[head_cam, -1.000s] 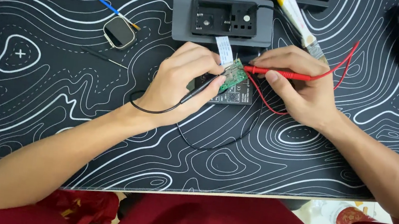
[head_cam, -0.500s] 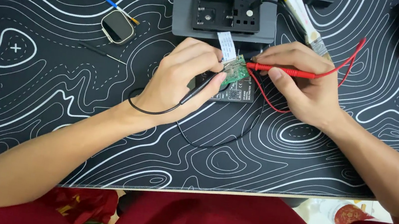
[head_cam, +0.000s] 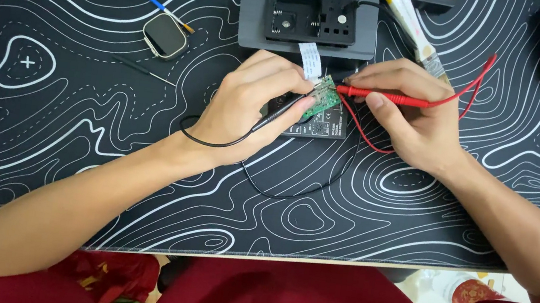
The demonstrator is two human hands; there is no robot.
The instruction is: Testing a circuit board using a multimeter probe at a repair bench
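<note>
Probing: green circuit board is met from both sides.
Left hand: black probe pinched, tip pointing right.
Right hand: red probe gripped, lying level, tip leftward.

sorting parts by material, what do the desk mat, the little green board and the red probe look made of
Desk mat: looks like soft cloth-topped rubber, matte black with white contour lines, no glare.
Green board: seems a rigid circuit board, green coated, with small shiny metal spots.
Red probe in the right hand: smooth red plastic by its even sheen; its tip is too small to tell.
</note>
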